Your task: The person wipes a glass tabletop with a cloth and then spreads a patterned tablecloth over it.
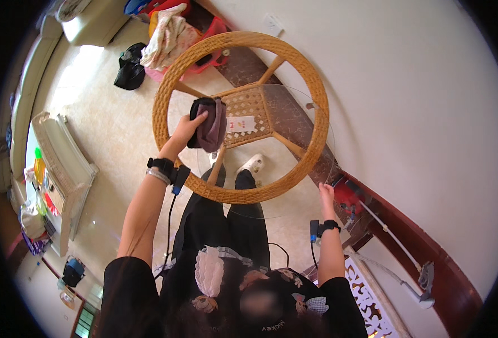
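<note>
My left hand (189,127) grips a folded dark purple cloth (212,126) with a black part beside it, above the left side of a round rattan table frame (324,126). A clear round glass pane (289,110) sits off-centre against the woven ring, its edge passing the ring at right and below. My right hand (326,194) has its fingers closed at the lower right edge of the pane. Beneath the ring, a woven rattan shelf (249,103) carries a white packet (241,124) with printing. My foot in a white clog (255,163) shows through the ring.
A pink basket (215,29) with clothes (170,36) and a black plastic bag (131,69) lie beyond the table. At right are a wall (396,84), a red appliance (348,195) and a white pole (390,236). A low table (65,181) bearing bottles stands left.
</note>
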